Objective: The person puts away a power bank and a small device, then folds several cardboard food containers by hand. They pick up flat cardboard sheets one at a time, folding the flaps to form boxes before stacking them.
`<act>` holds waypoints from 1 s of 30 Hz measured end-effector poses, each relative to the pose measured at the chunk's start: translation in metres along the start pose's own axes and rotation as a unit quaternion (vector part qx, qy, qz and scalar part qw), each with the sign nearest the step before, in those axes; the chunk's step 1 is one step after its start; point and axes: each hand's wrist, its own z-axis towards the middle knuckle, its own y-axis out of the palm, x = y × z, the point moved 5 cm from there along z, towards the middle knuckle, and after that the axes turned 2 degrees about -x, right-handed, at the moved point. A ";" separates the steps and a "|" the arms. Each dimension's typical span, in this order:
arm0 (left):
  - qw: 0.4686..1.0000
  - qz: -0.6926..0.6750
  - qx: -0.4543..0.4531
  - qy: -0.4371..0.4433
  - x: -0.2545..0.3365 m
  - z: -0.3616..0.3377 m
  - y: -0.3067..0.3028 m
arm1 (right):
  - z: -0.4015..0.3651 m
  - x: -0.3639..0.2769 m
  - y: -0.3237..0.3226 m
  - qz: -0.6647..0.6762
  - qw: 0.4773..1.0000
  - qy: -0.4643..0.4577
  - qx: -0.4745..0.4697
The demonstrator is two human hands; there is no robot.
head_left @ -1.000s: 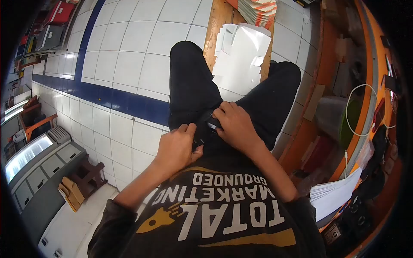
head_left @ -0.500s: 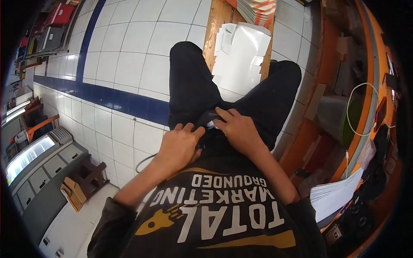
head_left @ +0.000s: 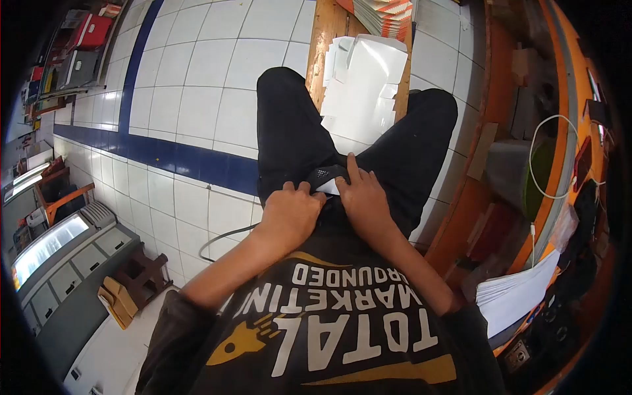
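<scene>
In my lap lies a small black item with a dotted, mesh-like patch (head_left: 322, 174); I cannot make out its kind. A white piece (head_left: 328, 188) shows at its lower edge, between my hands. My left hand (head_left: 293, 212) is closed at its left side, fingers curled and fingertips partly hidden. From the right, my right hand (head_left: 364, 203) grips its edge, with the index finger pointing forward. White die-cut cardboard sheets (head_left: 365, 82) lie on a wooden bench (head_left: 320, 56) between my knees.
Orange-and-white striped printed sheets (head_left: 388, 18) are stacked farther along the bench. To the right, an orange shelf (head_left: 484, 158) holds a stack of white paper (head_left: 517, 296) and a looped white cable (head_left: 533, 158). A grey machine (head_left: 85, 257) and brown stool (head_left: 148, 280) stand left. A grey cable (head_left: 220, 237) runs beside me.
My left hand has moved slightly right and forward, nearer my right hand. My right hand has shifted a little, its index finger now straighter. More of the white piece shows between them.
</scene>
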 end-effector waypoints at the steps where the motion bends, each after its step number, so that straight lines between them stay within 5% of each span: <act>1: 1.000 0.002 0.000 0.001 0.001 0.003 -0.001 | 0.001 0.003 0.003 -0.025 0.999 0.022 0.007; 5: 0.999 0.034 -0.026 0.010 0.001 0.011 -0.003 | 0.011 0.008 0.007 -0.001 0.998 -0.003 -0.057; 16: 0.997 0.072 -0.007 -0.016 0.009 0.014 -0.005 | 0.010 0.003 -0.016 0.064 0.995 -0.066 0.031; 30: 0.985 0.029 -0.163 0.055 -0.016 0.044 -0.017 | -0.020 -0.005 -0.025 0.110 0.991 -0.024 -0.072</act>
